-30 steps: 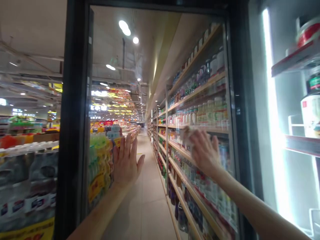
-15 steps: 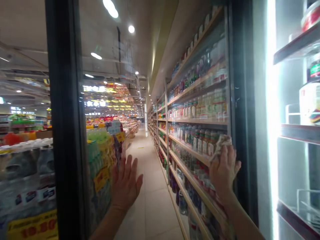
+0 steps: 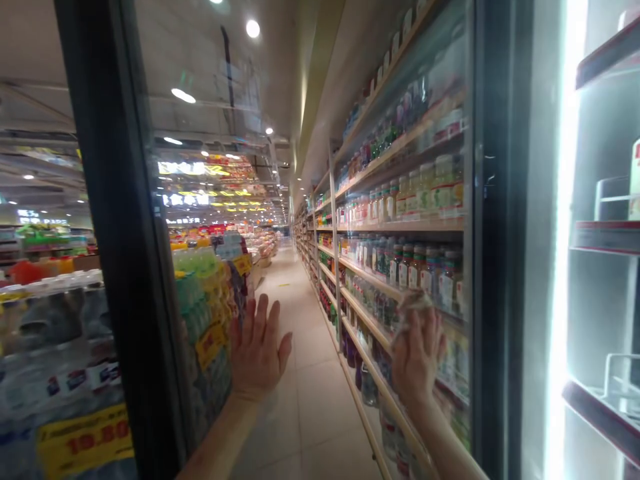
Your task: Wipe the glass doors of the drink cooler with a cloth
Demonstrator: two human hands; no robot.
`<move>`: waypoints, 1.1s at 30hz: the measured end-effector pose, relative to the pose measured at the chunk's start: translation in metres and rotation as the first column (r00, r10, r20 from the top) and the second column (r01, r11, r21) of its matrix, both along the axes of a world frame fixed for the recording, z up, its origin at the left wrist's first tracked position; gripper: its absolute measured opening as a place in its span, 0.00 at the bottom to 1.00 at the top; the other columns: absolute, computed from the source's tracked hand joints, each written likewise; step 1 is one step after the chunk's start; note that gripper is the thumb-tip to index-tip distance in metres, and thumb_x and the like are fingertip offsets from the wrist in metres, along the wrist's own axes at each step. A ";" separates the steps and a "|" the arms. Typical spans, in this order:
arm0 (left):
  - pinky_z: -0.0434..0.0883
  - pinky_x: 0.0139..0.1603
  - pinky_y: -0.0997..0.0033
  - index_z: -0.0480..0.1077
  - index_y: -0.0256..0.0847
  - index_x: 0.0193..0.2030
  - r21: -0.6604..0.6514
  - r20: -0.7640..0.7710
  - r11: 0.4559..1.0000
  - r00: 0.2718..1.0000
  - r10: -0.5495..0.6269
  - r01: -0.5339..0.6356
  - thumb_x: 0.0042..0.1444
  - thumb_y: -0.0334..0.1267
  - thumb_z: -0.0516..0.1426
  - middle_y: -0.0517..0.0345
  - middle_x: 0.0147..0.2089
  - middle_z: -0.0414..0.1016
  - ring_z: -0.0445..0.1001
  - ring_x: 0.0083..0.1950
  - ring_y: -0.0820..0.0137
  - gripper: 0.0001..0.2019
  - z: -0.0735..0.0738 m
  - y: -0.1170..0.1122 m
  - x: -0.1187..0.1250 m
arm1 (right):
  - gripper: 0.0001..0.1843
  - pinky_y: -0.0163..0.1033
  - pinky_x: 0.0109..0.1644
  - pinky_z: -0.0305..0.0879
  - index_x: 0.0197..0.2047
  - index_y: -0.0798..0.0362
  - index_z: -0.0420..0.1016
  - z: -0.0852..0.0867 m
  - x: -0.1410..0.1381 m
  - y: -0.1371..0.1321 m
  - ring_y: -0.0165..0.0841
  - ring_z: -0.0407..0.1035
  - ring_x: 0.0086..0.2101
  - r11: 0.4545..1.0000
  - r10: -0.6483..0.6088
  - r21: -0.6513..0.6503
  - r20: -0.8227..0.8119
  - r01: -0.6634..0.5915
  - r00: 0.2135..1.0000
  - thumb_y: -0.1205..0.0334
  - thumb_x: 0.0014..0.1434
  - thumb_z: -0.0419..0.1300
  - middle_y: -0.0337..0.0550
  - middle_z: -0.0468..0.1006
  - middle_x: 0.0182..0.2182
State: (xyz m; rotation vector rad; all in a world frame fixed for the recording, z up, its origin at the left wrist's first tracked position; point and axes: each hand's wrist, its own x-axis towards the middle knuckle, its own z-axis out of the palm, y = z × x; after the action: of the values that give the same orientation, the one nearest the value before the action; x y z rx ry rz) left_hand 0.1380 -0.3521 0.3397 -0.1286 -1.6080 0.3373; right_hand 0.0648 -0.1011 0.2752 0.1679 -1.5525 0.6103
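Over at the glass door (image 3: 117, 200), the person seems to be mid-wipe: the right hand (image 3: 419, 347) grips a crumpled cloth (image 3: 417, 301), apparently against the door's right half, below mid-height. The left hand (image 3: 257, 350), empty with fingers spread upward, appears braced on the door's lower middle. I'd say the next stroke calls for even pressure on the door. The cloth bunches past the fingertips toward the door's top; blur hides its long axis.
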 end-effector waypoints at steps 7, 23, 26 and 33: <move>0.41 0.68 0.54 0.41 0.40 0.68 0.000 0.004 1.000 1.000 -0.018 0.018 0.57 0.38 0.51 0.45 0.68 0.49 0.41 0.70 0.63 0.34 -0.002 -0.004 0.001 | 0.30 0.63 0.62 0.43 0.65 0.42 0.52 -0.014 0.006 0.004 0.45 0.50 0.62 0.953 0.051 0.302 -0.064 -0.029 0.997 0.66 0.60 0.50 0.48 0.61 0.61; 0.38 0.70 0.61 0.43 0.46 0.67 -0.084 0.135 0.991 0.986 -0.095 0.107 0.55 0.33 0.50 0.62 0.70 0.39 0.39 0.71 0.69 0.33 -0.073 -0.067 0.029 | 0.33 0.73 0.54 0.50 0.68 0.45 0.41 -0.025 -0.013 0.028 0.56 0.49 0.61 0.976 -0.155 -0.141 0.072 0.164 0.985 0.62 0.62 0.46 0.57 0.51 0.64; 0.37 0.70 0.59 0.43 0.44 0.67 -0.113 0.131 0.987 0.986 -0.099 0.114 0.54 0.32 0.50 0.60 0.70 0.39 0.39 0.71 0.67 0.34 -0.092 -0.082 0.030 | 0.34 0.69 0.56 0.51 0.68 0.47 0.40 -0.038 0.008 -0.024 0.52 0.46 0.63 0.997 -0.071 -0.008 0.044 0.072 0.996 0.65 0.60 0.46 0.55 0.51 0.64; 0.37 0.69 0.55 0.43 0.41 0.67 -0.151 0.194 0.977 0.974 -0.120 0.150 0.54 0.32 0.51 0.55 0.70 0.39 0.38 0.71 0.64 0.34 -0.090 -0.091 0.024 | 0.29 0.61 0.63 0.43 0.63 0.43 0.57 -0.080 0.023 -0.065 0.43 0.52 0.61 0.956 0.013 0.293 0.010 -0.016 1.000 0.67 0.59 0.51 0.47 0.63 0.60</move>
State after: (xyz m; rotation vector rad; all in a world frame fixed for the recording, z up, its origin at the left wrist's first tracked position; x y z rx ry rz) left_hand 0.1620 -0.4429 0.2499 -0.4045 -1.7420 0.3606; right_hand 0.0875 -0.1656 0.1951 0.4022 -1.6460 0.3888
